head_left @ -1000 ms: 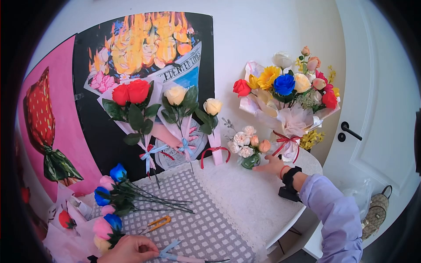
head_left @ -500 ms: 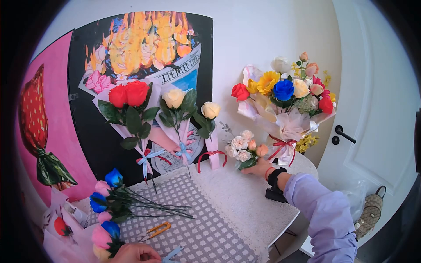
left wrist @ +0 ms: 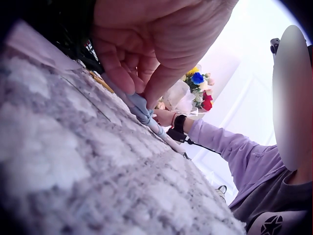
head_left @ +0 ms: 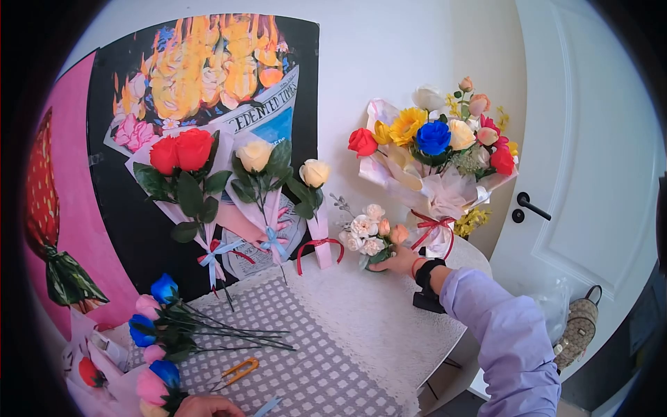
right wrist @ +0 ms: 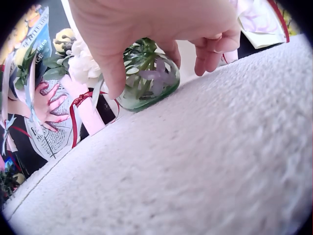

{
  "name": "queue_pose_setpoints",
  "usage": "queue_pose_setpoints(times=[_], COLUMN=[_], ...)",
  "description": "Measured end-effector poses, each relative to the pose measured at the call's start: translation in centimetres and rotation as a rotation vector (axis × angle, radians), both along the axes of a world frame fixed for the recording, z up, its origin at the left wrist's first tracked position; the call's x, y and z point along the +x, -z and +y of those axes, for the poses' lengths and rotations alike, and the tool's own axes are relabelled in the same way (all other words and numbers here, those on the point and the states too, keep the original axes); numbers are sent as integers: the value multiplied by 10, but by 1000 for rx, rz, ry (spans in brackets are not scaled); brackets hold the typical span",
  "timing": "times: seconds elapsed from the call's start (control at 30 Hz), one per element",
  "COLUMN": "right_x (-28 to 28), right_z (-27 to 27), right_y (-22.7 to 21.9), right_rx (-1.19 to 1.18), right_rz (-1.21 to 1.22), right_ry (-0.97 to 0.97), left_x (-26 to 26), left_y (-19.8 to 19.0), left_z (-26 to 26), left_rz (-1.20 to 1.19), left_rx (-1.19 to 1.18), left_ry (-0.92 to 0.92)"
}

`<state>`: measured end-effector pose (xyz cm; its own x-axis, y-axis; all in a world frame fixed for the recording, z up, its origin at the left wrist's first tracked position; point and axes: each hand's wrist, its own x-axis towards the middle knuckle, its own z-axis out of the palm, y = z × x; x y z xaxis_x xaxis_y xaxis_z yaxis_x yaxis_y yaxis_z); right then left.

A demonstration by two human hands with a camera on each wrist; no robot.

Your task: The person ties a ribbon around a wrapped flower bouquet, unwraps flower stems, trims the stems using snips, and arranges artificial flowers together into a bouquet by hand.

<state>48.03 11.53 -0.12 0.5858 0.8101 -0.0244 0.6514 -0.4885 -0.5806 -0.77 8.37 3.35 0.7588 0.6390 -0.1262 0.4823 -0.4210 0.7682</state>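
Observation:
My right hand [head_left: 396,261] grips a small glass vase of pale pink and peach flowers [head_left: 364,226] on the white tabletop. In the right wrist view the thumb and fingers lie round the green-tinted glass [right wrist: 151,88], whose base is at the cloth. At the bottom edge of the head view, my left hand [head_left: 207,406] is partly cut off. The left wrist view shows that hand [left wrist: 151,44] pinching a light blue ribbon bow [left wrist: 139,105] tied round a thin wrapped stem on the knitted cloth.
Blue and pink roses [head_left: 165,288] lie at the left, with orange-handled snips [head_left: 240,371] nearby. Three wrapped roses lean on a painting behind. A large mixed bouquet [head_left: 445,187] stands behind the right hand. Pink wrapping [head_left: 104,389] is at the lower left.
My right hand has closed round the vase and shifted it slightly toward the left. The head view has moved, leaving less of my left hand in sight.

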Motion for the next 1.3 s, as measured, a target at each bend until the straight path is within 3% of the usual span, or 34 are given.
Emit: queue_pose_setpoints(times=[0.23,0.43,1.3], right_x=[-6,12,-6], right_z=[-10,3,-13], right_y=[-17,1,-17], right_rx=[35,116,82], right_rz=[184,205,129], right_ry=[-122,-140,-113], left_x=[1,1,0], left_y=[1,0,2], left_z=[-2,-3,-3], left_rz=[-4,18,-13], left_rx=[-30,-82,-20], left_ry=[-32,-64,-32])
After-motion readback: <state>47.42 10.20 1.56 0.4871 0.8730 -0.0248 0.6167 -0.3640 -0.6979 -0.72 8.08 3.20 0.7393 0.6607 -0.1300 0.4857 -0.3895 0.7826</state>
